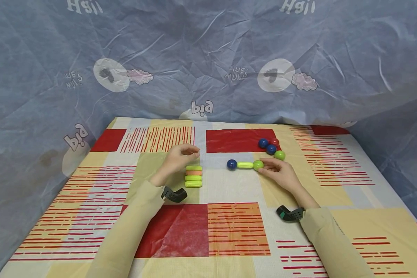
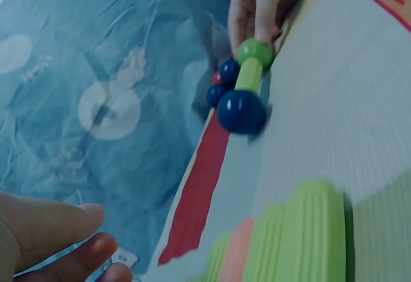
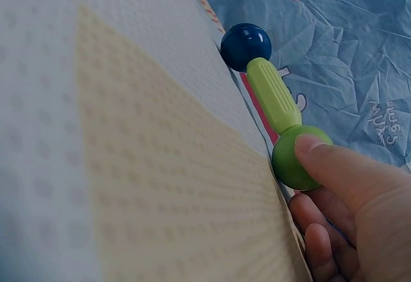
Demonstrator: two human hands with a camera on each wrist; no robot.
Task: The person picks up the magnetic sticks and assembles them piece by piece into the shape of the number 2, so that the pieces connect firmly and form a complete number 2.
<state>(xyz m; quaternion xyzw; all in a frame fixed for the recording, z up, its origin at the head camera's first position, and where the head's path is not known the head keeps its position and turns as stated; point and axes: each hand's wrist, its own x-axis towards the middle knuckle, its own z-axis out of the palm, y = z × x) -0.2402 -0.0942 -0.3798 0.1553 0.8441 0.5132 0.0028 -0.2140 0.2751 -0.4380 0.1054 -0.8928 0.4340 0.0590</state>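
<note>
My right hand (image 1: 279, 172) pinches a green ball (image 3: 300, 158) between thumb and fingers. That ball is joined to a ridged yellow-green rod (image 3: 275, 96), with a dark blue ball (image 3: 246, 47) at the rod's other end. The joined piece lies sideways, low over the cloth. My left hand (image 1: 178, 159) holds nothing; its fingers are loosely bent, pointing right. Close by it, several short ridged rods lie side by side in a stack-like row: yellow-green rods (image 1: 193, 184) and one orange rod (image 1: 194, 173).
Beyond my right hand sit two blue balls (image 1: 271, 149), a red ball (image 1: 275, 142) and a loose green ball (image 1: 279, 155). A patterned cloth (image 1: 229, 189) covers the table. A blue-grey printed sheet (image 1: 194, 58) hangs behind and at the sides.
</note>
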